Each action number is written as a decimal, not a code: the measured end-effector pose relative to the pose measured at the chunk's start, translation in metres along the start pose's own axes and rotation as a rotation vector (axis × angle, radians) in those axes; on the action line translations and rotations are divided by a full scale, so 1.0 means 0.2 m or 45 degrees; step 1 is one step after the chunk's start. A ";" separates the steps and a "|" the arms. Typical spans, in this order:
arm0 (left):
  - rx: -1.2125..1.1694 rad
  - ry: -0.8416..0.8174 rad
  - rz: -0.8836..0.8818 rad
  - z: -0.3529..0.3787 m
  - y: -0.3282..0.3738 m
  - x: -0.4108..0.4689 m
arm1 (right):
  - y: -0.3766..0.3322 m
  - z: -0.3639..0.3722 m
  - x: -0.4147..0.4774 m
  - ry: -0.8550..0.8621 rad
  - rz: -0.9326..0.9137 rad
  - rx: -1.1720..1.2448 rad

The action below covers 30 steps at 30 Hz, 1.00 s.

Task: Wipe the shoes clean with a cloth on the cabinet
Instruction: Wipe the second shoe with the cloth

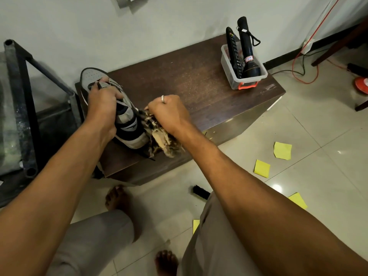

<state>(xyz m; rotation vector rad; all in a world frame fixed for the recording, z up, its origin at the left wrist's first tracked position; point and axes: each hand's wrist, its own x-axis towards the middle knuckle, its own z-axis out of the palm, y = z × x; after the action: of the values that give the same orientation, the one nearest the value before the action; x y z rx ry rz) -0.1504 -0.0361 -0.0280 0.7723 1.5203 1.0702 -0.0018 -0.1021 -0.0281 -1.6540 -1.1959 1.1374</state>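
A grey, white and navy shoe [127, 124] lies on the left end of the dark wooden cabinet [199, 90], toe pointing toward the wall. My left hand [103, 100] grips it over the laces and tongue. My right hand [169, 112], with a ring on one finger, holds a frayed tan and brown cloth [161, 140] bunched against the shoe's right side near the heel. Part of the cloth hangs over the cabinet's front edge.
A clear plastic tub [242, 76] with a black torch and a remote stands at the cabinet's right end. A black metal frame [22, 96] stands to the left. Yellow sheets [282, 150] and a black brush [201, 192] lie on the tiled floor, cables at the far right.
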 end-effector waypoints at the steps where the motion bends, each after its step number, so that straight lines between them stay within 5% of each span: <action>1: 0.004 0.000 -0.004 0.00 0.00 0.00 | 0.01 0.01 0.00 0.037 -0.020 0.004; 7: 0.051 0.008 0.014 -0.01 0.01 -0.02 | 0.00 0.02 0.00 -0.163 -0.012 -0.049; 13: 0.203 -0.034 0.074 -0.03 0.03 -0.07 | 0.04 -0.01 0.00 -0.011 0.174 0.182; 17: 0.489 0.150 0.015 -0.08 0.02 -0.12 | 0.09 -0.05 -0.09 0.049 0.237 0.244; 21: 0.345 0.124 -0.041 -0.02 -0.04 -0.30 | 0.10 -0.08 -0.16 0.082 0.251 0.395; 30: 0.551 0.145 0.168 -0.01 -0.06 -0.50 | 0.07 -0.19 -0.38 0.114 0.237 0.530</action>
<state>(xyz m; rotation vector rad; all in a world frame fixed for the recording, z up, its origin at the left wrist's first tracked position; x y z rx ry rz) -0.1293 -0.1310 0.0009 1.1373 1.8491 0.9006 0.0258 -0.1830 -0.0140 -1.4942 -0.6991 1.3094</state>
